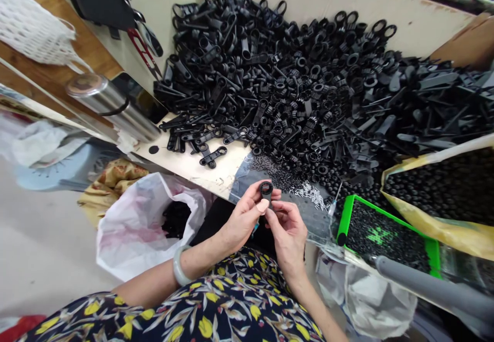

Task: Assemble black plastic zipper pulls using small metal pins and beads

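At the centre of the frame, the fingers of our left hand (243, 218) and right hand (287, 234) pinch a black plastic ring-headed tab (266, 190) — light, stiff, probably best held by its narrow stem — below the heaped black parts (289, 74).

Okay, so a steel thermos (111, 106) is lying on its side along the edge of the worktop (193, 169), and some red-handled snips (143, 53) are leaning against the cream panel (170, 18) right beside a black pouch (102, 6). A white woven bag (33, 23) is hanging off to the left. Down by the floor, a white plastic bag (127, 239) is sitting open with dark stuff inside. Over on the right, a green tray (349, 213) and a yellow sack (443, 234) are holding tons of black beads, with a grey tube (428, 285) poking across.
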A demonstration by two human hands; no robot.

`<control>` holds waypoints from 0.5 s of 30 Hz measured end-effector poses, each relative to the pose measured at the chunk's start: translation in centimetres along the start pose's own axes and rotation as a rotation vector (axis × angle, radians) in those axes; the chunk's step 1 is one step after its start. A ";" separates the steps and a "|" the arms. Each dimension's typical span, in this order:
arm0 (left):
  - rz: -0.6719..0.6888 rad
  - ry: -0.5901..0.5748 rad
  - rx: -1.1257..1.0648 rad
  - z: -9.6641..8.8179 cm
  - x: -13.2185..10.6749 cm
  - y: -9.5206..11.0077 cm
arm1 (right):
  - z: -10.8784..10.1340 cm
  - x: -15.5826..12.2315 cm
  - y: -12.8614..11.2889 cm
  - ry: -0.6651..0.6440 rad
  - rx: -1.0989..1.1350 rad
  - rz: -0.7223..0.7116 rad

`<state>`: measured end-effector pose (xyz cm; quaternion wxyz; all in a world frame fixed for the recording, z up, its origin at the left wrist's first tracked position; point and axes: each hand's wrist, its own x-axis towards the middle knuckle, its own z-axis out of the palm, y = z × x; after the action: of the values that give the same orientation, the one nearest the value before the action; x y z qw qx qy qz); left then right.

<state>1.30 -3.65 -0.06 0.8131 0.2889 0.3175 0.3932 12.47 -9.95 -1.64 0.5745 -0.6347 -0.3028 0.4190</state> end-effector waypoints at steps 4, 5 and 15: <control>0.046 0.008 0.120 0.2 -0.2 0.0 | 0.2 -0.4 0.1 0.025 -0.024 -0.032; 0.052 0.016 0.151 0.3 -0.3 0.1 | 0.3 -0.5 0.2 0.030 -0.020 -0.029; 0.114 0.068 0.316 -0.6 0.6 0.0 | -1.1 -0.1 0.2 -0.053 -0.104 -0.057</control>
<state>1.16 -2.98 -0.64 0.7228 0.4173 0.3858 0.3931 13.33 -10.56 -1.80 0.5443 -0.6435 -0.3570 0.4027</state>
